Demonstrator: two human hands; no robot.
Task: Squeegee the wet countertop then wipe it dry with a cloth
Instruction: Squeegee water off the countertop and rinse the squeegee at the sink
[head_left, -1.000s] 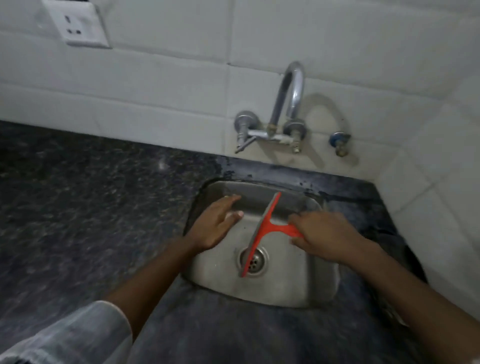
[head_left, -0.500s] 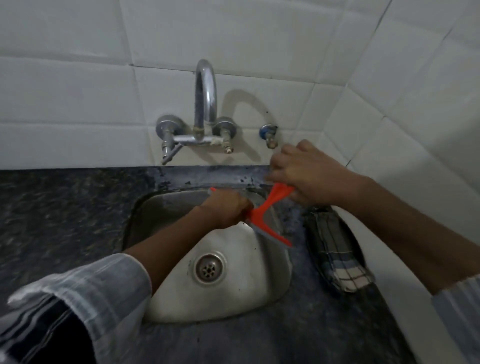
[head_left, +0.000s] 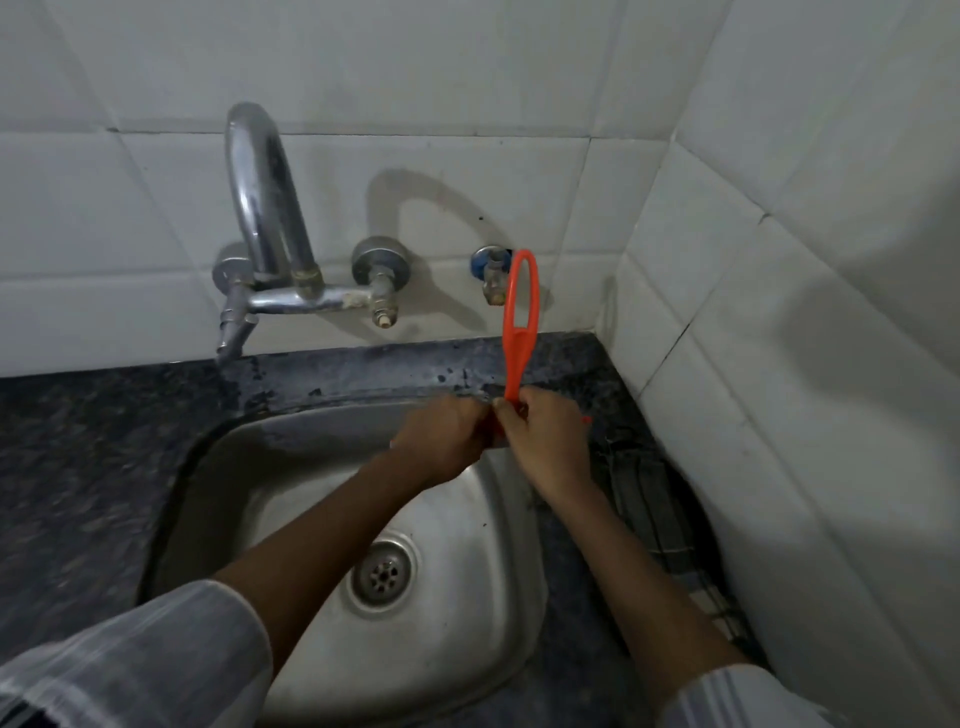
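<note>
Holding the orange squeegee (head_left: 520, 332) with both hands right at the back rim of the sink (head_left: 291, 499), handle loop sticking straight up in front of the tiled wall. My left hand (head_left: 447, 441) and right hand (head_left: 545, 441) each have a closed grip on its lower end, knuckles touching. Blade's mostly hidden under my fingers. Checked cloth (head_left: 660, 514) lies on the dark worktop (head_left: 78, 467) just right of the sink, by the corner.

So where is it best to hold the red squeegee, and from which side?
Grip the squeegee by its long looped handle, which stands upright and free above both hands. Come from the right with the right hand, since the left hand crowds the blade end.
</note>
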